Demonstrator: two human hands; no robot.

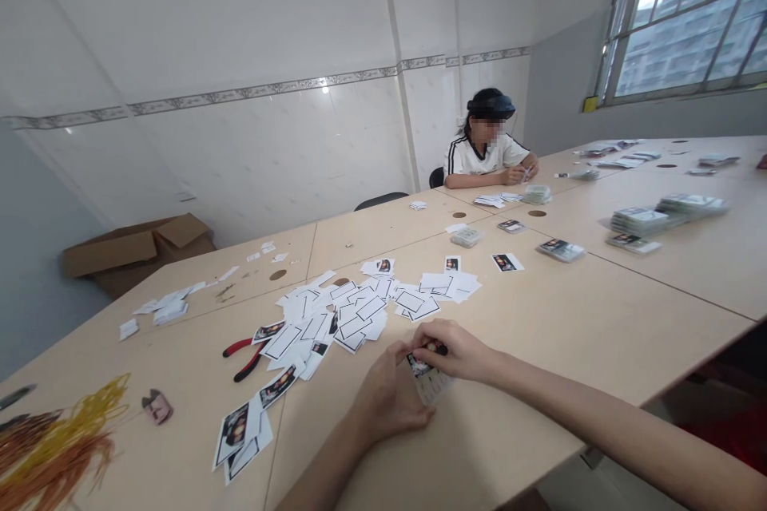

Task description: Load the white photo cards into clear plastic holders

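Between my two hands is a small clear packet point(434, 387) with a dark printed card at its top. My left hand point(389, 399) holds the packet's left side, thumb low and fingers at the upper edge. My right hand point(452, 347) pinches the dark card at the packet's top. Just beyond lies a wide heap of white cards with black outlines point(353, 311), some with dark pictures. Red-handled pliers point(248, 359) lie left of the heap, partly under cards. Nearer me on the left are a few larger picture cards point(240, 435).
Yellow and brown cords point(77, 431) and a pink clip-like item point(156, 407) lie at the left. Stacked packets point(665, 215) stand at the right. Across the table sits a person point(485, 152) handling something small. Behind the table is a cardboard box point(141, 247).
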